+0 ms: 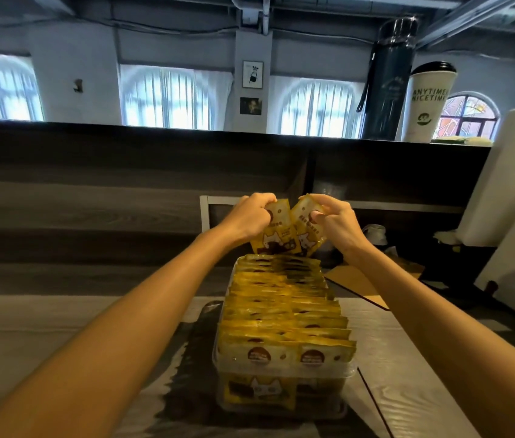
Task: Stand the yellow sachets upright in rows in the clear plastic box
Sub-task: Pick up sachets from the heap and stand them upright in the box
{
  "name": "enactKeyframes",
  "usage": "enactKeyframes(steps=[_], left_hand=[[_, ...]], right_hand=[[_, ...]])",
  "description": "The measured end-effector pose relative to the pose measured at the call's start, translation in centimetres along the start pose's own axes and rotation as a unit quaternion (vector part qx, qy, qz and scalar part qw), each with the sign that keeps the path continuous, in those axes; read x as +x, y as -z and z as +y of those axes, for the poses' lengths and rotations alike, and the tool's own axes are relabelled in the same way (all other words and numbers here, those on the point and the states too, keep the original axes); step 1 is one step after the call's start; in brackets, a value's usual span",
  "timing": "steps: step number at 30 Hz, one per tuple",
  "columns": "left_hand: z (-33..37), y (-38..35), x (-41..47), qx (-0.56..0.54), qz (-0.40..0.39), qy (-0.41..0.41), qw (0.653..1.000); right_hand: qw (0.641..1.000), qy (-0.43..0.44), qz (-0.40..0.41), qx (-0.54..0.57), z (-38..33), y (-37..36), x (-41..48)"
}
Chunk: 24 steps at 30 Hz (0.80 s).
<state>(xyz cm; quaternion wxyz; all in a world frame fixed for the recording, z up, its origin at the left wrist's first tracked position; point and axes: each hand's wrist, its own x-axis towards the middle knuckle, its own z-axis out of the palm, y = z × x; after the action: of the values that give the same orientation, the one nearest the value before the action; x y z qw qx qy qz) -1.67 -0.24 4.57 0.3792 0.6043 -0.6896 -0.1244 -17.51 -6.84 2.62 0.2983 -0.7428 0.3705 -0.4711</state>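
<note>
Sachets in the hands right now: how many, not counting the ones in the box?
2: one sachet in the left hand at, one in the right hand at, both above the box's far end. More could be hidden behind them.

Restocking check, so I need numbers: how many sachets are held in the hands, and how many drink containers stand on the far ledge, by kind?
Yellow sachets in hand: 2, left hand holding one, right hand one
Dark bottle: 1
White lidded cup: 1
Total: 4

Two rows of yellow sachets point(284, 311) fill one clear plastic box point(281, 403), too many to count. Two more sachets are held above: a left-held sachet point(280, 232) and a right-held sachet point(305, 229).
</note>
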Motion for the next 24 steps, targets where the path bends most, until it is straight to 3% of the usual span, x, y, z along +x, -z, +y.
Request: enactKeyframes(steps=[9, 13, 18, 24], left_hand=[[-2.2, -1.9, 0.0, 0.078, -0.084, 0.054, 0.992], [-3.1, -2.4, -0.2, 0.112, -0.114, 0.066, 0.985], [-3.3, -2.3, -0.8, 0.101, 0.041, -0.019, 0.994], [-3.4, -3.0, -1.0, 0.112, 0.08, -0.028, 0.99]], right_hand=[[0.99, -0.001, -0.081, -0.115, 1.3, -0.5, 0.2], [0.988, 0.019, -0.079, -0.13, 1.6, -0.4, -0.2], [0.984, 0.083, -0.03, -0.157, 1.4, -0.5, -0.1], [0.979, 0.112, -0.04, -0.168, 1.2, -1.3, 0.1]])
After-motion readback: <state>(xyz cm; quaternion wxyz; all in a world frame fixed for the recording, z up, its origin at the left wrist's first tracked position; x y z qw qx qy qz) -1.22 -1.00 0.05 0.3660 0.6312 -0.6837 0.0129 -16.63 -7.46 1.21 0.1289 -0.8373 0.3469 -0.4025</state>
